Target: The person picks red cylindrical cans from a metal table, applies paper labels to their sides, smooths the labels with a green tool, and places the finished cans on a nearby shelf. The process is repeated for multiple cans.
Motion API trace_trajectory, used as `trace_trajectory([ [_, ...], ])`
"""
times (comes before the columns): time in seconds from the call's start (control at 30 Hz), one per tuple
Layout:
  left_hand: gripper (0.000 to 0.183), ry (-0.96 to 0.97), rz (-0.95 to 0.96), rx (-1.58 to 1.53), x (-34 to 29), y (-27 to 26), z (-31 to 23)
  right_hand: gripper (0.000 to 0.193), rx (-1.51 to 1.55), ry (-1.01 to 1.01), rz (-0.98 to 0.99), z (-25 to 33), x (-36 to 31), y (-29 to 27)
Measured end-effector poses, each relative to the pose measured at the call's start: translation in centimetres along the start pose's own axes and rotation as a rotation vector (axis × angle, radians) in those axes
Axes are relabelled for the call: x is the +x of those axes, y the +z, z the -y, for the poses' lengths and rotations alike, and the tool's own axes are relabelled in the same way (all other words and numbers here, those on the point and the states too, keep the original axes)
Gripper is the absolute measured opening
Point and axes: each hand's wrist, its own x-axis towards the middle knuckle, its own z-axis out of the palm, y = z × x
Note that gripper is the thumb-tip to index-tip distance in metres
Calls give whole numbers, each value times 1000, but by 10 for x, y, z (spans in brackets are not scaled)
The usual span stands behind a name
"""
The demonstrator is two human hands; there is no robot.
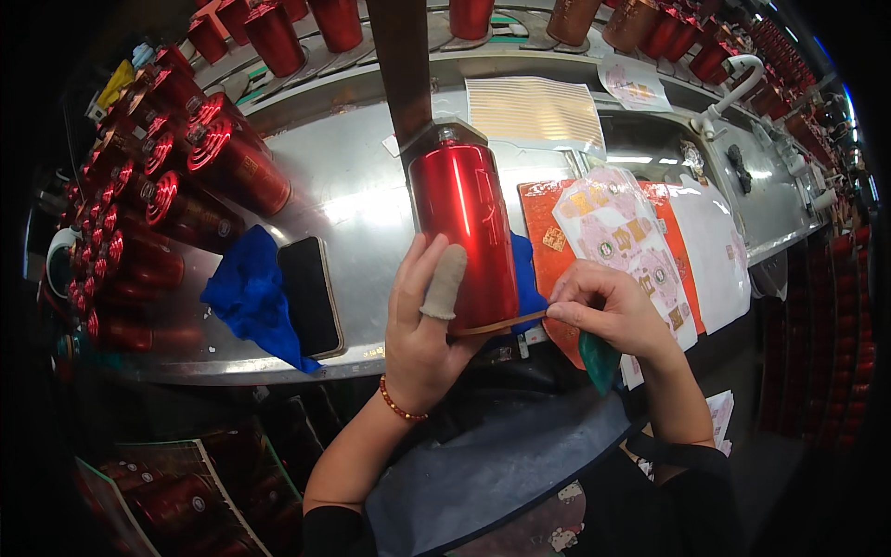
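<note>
A glossy red bottle lies with its neck pointing away from me, against a dark post with a metal holder. My left hand grips the bottle's lower left side. One of its fingers wears a beige finger cot, and a beaded bracelet circles the wrist. Along the bottle's bottom edge runs a thin gold-brown strip. My right hand pinches its right end between thumb and forefinger. Something green hangs just below that hand. Part of a blue cloth shows behind the bottle.
Left on the metal table are a blue cloth, a phone and many red bottles. Sticker sheets lie on an orange sheet at right, near a sink with a white faucet. A conveyor carries bottles behind.
</note>
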Motion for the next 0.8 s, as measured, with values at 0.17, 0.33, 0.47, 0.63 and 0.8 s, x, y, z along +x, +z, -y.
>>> trace_trajectory([
  [0.17,98,-16,-9,-45,-2,2,3,13,16,72,20,14,-2,-1],
  [0.33,100,-28,-11,-51,-3,0,4,13,-12,48,8,35,-6,-2],
  [0.47,93,-61,-10,-99,-5,2,5,14,-13,47,2,41,-8,-3],
  [0.63,87,-126,-20,-228,-10,4,7,15,-79,60,2,24,-5,-9],
  [0.8,84,-128,-19,-295,-13,4,9,15,-85,111,6,13,0,-8],
])
